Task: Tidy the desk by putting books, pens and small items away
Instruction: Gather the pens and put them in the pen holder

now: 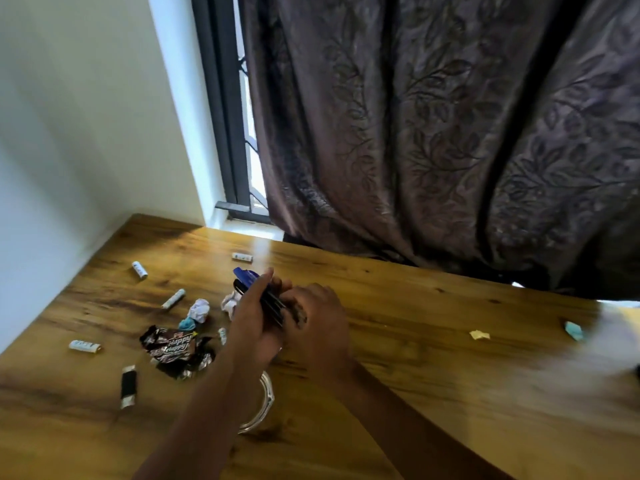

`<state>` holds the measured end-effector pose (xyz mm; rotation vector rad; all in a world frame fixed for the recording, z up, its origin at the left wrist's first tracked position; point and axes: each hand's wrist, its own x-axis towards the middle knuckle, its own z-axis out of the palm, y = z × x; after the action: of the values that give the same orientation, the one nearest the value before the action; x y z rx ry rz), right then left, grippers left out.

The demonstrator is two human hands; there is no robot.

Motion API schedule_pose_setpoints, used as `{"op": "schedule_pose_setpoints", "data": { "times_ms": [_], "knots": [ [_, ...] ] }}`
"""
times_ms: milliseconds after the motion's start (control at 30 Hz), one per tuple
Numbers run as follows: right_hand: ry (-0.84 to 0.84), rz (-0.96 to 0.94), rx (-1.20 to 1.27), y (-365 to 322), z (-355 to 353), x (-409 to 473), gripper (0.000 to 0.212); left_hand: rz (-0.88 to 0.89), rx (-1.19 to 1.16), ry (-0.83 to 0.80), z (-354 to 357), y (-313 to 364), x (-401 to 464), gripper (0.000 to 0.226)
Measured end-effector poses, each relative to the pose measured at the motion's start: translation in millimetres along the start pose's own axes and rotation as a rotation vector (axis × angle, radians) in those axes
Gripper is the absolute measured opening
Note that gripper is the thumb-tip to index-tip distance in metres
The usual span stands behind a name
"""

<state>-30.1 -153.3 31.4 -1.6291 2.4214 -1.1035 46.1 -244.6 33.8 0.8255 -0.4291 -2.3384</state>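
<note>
On the desk [415,341], loose items lie at 9 o'clock from the hands: four small white tubes [173,298], a dark wrapper [173,348] and crumpled paper [199,310]. The left hand [251,320] is closed around a bundle of pens [266,299], gripping its lower part; the thumb points up along the bundle. The bundle's long axis runs from 11 o'clock to 5 o'clock, blue caps at the far end. The right hand [317,320], touching the bundle from 3 o'clock, curls its fingers onto the lower ends. The left hand is nearer the scattered tubes. The pens' lower ends are hidden between the palms, and their count cannot be determined. Motion blur obscures the desk's right edge.
</note>
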Motion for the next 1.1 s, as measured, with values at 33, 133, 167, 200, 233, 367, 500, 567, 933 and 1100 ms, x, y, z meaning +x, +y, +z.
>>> {"op": "schedule_pose_setpoints", "data": {
  "times_ms": [33, 133, 167, 200, 233, 367, 500, 567, 933, 1100],
  "knots": [
    [0.03, 0.009, 0.008, 3.5, -4.3, -2.8, 0.023, -0.006, 0.009, 0.02, 7.8, -4.0, -0.6, 0.026],
    [0.136, 0.129, 0.118, 12.5, -18.1, -11.3, 0.024, 0.028, 0.065, 0.056, 28.2, -16.8, -2.3, 0.03],
    [0.169, 0.201, 0.199, 16.2, -22.4, -15.8, 0.027, 0.033, 0.085, 0.058, 34.2, -22.1, -3.3, 0.031],
    [0.189, 0.293, 0.301, 20.0, -27.1, -20.6, 0.029, 0.037, 0.099, 0.057, 40.1, -28.2, -4.6, 0.031],
    [0.191, 0.406, 0.433, 24.0, -33.0, -24.1, 0.031, 0.047, 0.103, 0.056, 45.9, -34.7, -6.1, 0.031],
    [0.047, 0.904, 1.005, 49.2, -55.4, -27.0, 0.027, 0.141, 0.173, 0.055, 69.3, -69.1, -6.4, 0.031],
    [0.023, 1.173, 1.43, 83.3, -83.0, -31.5, 0.047, 0.143, 0.26, 0.031, 96.0, -114.6, -10.5, 0.041],
    [0.017, 1.195, 1.524, 101.8, -104.9, -36.3, 0.059, 0.152, 0.285, 0.007, 109.9, -140.7, -12.4, 0.045],
    [-0.005, 1.187, 1.78, 194.8, -208.6, -71.2, 0.065, 0.205, 0.433, -0.012, 193.2, -267.1, -27.6, 0.04],
    [-0.025, 1.115, 1.737, 227.4, -231.8, -84.1, 0.064, 0.202, 0.532, -0.068, 212.4, -305.6, -27.6, 0.043]
  ]
}}
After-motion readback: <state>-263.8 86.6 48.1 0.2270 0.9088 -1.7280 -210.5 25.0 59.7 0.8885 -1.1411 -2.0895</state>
